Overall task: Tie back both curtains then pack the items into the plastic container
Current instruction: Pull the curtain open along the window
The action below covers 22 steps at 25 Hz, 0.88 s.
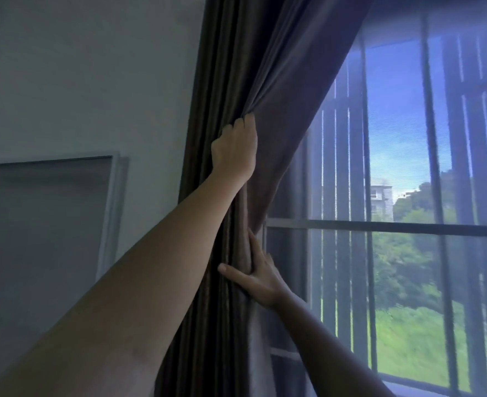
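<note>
The left hand (235,147) is up high on the dark brown curtain (279,67). Its grip is tight. The fingers (240,124) are curled in and hold a bunch of the cloth. The cloth makes little creases where the fingers squeeze it. From there the curtain's edge runs up and to the right in a slant, so part of the window shows beside it.

The right hand (260,277) is lower down on the same curtain. Its grip is loose and flat. The fingers are straight and point up, pressed on the right side of the gathered folds. The thumb (230,270) sticks out to the left and lies across the front of the folds. I cannot tell if any finger goes round the back of the cloth.

The curtain hangs at the left side of the window (394,227), between the wall and the glass. It is bunched into long folds that run down past both hands and out of the bottom of the picture.

The wall (93,81) on the left is plain and pale. A panel with a white frame (50,224) is on it, low down and well apart from the curtain.

The window has dark bars (434,138), some going up and one going across. Outside there is blue sky (394,110), green trees (402,267), bright grass (408,339) and a pale building (381,199) far off.
</note>
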Tool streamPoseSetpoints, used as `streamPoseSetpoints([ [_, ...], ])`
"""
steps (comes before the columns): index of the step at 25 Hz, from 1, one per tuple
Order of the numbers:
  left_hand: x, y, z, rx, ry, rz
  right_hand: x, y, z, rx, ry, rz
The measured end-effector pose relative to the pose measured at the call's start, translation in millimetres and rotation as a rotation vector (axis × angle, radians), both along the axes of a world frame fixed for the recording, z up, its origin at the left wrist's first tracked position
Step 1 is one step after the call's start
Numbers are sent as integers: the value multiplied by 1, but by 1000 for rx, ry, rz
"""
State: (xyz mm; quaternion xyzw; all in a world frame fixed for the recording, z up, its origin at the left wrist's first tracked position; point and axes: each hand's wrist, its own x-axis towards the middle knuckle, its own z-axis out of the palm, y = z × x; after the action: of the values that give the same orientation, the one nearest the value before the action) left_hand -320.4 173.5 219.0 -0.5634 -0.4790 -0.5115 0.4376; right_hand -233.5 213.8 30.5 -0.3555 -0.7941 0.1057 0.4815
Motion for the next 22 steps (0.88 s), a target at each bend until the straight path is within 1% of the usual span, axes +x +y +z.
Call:
streamPoseSetpoints([
  [3, -25, 4, -6, 43, -1, -2, -27, 10, -2, 6, -19, 66],
  [4, -33, 5, -11, 52, -19, 14, -31, 11, -4, 9, -12, 79],
  [5, -40, 6, -15, 31, -83, -5, -32, 15, -7, 15, 1, 89],
  [6, -47, 5, -19, -40, -196, -84, -33, 16, -10, 18, 20, 101],
  [7, -53, 3, -24, -137, -335, -216, -31, 16, -13, 11, 50, 121],
  [8, -58, 4, -31, -240, -462, -356, -29, 15, -16, -13, 98, 167],
  [9, -63, 6, -39, -331, -551, -463, -26, 14, -19, -44, 157, 228],
  [11, -66, 13, -62, -440, -616, -623, -19, 7, -19, -94, 270, 299],
  [13, -63, 15, -88, -498, -622, -794, -13, 3, -16, -124, 335, 289],
  [14, -60, 15, -103, -541, -636, -842, -10, 1, -14, -151, 353, 279],
  [16, -56, 15, -133, -612, -673, -865, -2, -4, -10, -208, 375, 244],
  [18, -53, 15, -162, -608, -671, -809, 6, -11, -6, -226, 383, 202],
  [20, -49, 13, -184, -537, -659, -739, 9, -14, 1, -233, 426, 169],
  [22, -43, 11, -195, -440, -639, -679, 12, -12, 13, -191, 501, 123],
])
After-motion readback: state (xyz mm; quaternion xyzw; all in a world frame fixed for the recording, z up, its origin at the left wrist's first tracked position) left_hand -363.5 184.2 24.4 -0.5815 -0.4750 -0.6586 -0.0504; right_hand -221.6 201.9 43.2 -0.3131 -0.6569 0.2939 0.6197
